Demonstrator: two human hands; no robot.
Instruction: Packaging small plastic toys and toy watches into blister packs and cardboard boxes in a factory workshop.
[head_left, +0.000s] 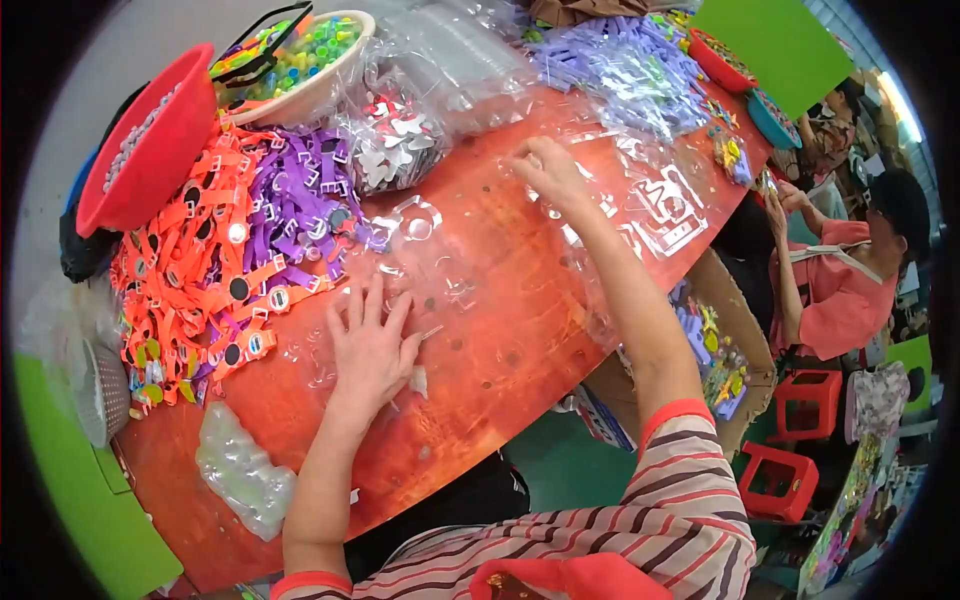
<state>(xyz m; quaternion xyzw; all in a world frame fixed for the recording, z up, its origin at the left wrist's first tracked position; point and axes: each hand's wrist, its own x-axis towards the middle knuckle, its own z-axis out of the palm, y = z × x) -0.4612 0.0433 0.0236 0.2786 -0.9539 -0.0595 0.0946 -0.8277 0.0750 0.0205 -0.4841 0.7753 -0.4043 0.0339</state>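
Observation:
My left hand [372,345] lies palm down with its fingers spread on a clear moulded plastic tray [440,275] on the table. To the far right, my right hand [553,172] is lifted over the table beside more clear plastic trays [610,165]. Its fingers are loosely bent and apart, and I see nothing held in them. At the left lie heaps of orange toy watches [205,240] and purple toy watches [290,190]. A crumpled clear plastic piece [240,470] rests near my left forearm.
A red basin [150,140] and a cream tub [345,65] of colourful small parts stand at the back left. A bag of red and white pieces [395,140] sits beside them. Light purple parts [620,65] lie at the back. Right: an open carton [745,340], red stools [780,480], a seated person [840,280].

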